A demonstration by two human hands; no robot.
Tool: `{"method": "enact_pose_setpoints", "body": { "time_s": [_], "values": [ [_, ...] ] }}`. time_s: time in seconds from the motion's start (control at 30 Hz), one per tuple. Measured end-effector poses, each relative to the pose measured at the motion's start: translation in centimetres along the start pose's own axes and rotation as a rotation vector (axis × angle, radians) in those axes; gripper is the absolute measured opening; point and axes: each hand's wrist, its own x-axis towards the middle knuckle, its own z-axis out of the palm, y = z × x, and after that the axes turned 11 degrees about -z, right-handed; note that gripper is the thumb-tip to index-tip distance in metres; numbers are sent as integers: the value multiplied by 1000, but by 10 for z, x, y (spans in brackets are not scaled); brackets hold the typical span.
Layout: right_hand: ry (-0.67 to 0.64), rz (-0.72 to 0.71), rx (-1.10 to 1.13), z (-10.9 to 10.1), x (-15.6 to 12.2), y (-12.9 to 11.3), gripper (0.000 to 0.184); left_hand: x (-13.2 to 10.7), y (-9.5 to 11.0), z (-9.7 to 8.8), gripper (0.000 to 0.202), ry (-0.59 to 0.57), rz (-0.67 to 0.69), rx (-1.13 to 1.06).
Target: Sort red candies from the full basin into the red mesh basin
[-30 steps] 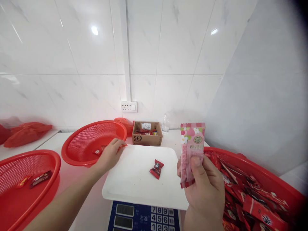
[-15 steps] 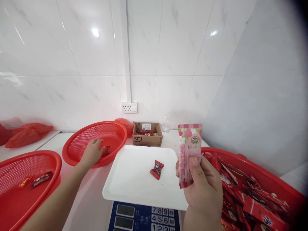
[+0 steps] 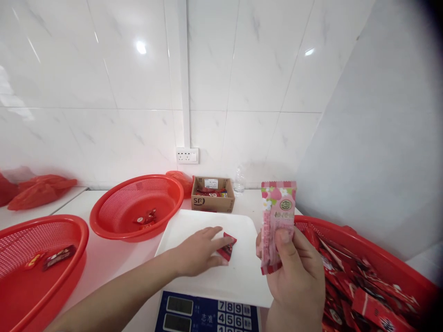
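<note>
My left hand (image 3: 202, 251) is over the white scale tray (image 3: 204, 290), its fingers apart around a small red wrapped candy (image 3: 227, 249) that lies there. The fingertips partly cover the candy, and they are not closed on it. Up at the right, my right hand (image 3: 294, 272) holds a pink wrapped snack (image 3: 278, 207) upright between thumb and fingers, its printed front facing me. Under the tray is a blue electronic scale (image 3: 207, 318) with a keypad and dark displays.
Several red packets fill a red basket (image 3: 377, 244) at the right. A red colander (image 3: 114, 203) and another red basket (image 3: 83, 244) at the left hold a few packets each. Behind the tray stand a small cardboard box (image 3: 211, 203) and red plastic bags (image 3: 43, 191).
My left hand has moved right, from the middle colander to the candy on the tray. Red packets now show in that colander. My right hand still holds the pink snack.
</note>
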Motion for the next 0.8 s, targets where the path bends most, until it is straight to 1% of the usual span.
{"method": "enact_pose_setpoints", "body": {
  "time_s": [0.1,0.2,0.27,0.4,0.5,0.63,0.8],
  "values": [
    [43,23,3,1,-1,0,34,7,11,7,59,-66,81,27],
    [64,31,2,1,-3,1,34,10,14,12,55,-92,104,80],
    [58,27,3,1,-3,2,34,9,13,13,49,-85,96,113],
    [19,11,16,0,-2,3,35,5,11,11,29,-56,80,120],
    [1,-1,4,0,-1,1,37,2,9,10,21,-39,72,117],
    [-19,-23,-41,0,0,0,39,-1,6,11,19,-19,81,109],
    [-40,-13,-28,-2,0,1,36,-4,2,14,20,17,105,106]
  ]
}}
